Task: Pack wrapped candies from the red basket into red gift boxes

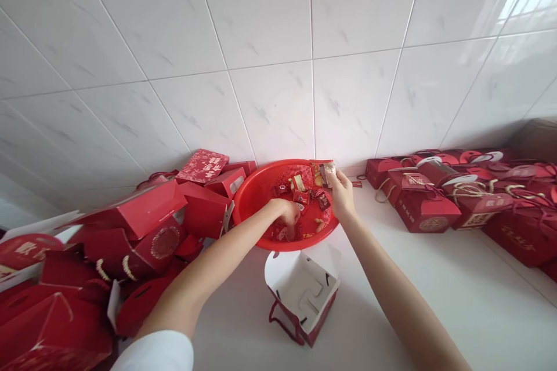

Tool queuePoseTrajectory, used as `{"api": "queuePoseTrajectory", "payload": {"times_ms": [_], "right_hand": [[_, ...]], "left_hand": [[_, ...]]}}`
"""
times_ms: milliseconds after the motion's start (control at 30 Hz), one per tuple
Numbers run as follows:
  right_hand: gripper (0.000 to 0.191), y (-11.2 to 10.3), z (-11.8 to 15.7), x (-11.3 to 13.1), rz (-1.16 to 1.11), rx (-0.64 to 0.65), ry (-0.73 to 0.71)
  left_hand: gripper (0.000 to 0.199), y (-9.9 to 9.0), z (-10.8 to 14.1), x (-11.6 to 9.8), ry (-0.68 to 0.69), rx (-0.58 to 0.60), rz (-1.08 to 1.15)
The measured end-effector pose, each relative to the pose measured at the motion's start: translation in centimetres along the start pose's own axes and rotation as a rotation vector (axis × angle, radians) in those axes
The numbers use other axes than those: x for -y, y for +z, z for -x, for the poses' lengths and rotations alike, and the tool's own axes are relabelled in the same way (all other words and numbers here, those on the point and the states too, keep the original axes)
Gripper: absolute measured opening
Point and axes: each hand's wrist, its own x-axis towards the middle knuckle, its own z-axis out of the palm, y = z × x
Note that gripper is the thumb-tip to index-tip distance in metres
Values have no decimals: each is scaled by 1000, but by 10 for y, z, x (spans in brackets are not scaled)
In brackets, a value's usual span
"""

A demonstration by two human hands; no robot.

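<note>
A red perforated plastic basket [250, 194] stands against the wall with wrapped sweets [300, 196] inside. My left hand [286, 212] reaches down into its front part, fingers bent among red packets; what they hold, if anything, is hidden. At the basket's right rim, my right hand [342, 190] is closed on several small wrapped packets [326, 173], gold and dark red. Just in front of the basket, an open box [304, 295], white inside and red outside, stands with its flaps up and a dark red cord at its side. No sweets show in it.
Red gift boxes [130, 214] lie heaped on the left, some open or tilted. More red boxes with cord handles [429, 203] stand in rows on the right. A white tiled wall [278, 110] rises behind the white worktop [374, 307].
</note>
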Motion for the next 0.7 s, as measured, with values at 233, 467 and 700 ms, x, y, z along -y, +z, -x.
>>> {"api": "queuePoseTrajectory", "payload": {"times_ms": [233,467,700], "right_hand": [[34,-1,-1,-3,-16,-5,-6],[35,-1,-1,-3,9,-3,4],[33,1,1,0,13,-19,-1]], "left_hand": [[11,-3,-7,21,139,-274,384],[7,-9,-19,41,201,-510,772],[19,-10,-20,44,175,-523,717]]}}
